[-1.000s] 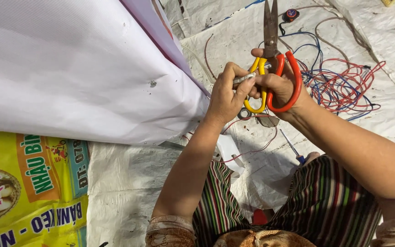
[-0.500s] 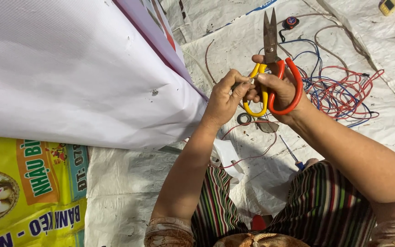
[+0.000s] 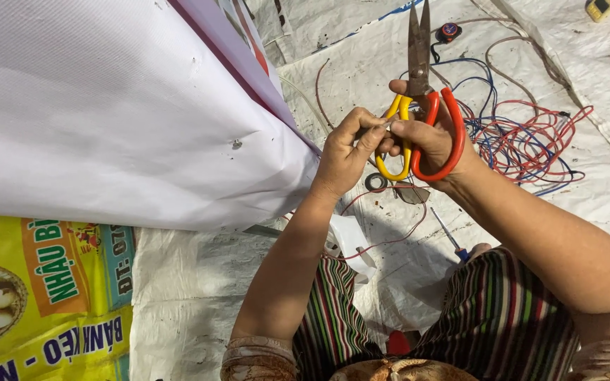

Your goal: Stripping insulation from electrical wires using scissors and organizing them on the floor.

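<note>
My right hand (image 3: 428,137) holds the scissors (image 3: 421,106) blades up, closed, so my left hand (image 3: 344,152) can pinch the thin wire (image 3: 384,125) beside them.

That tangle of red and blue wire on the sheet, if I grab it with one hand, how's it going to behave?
The red and blue wire tangle would probably be floppy: its strands lie in loose, sagging loops. It likely lifts as one clump, since the loops cross and interlock, with ends trailing. It looks thin, so probably light, and unlikely to roll on the crinkled white sheet.
</note>
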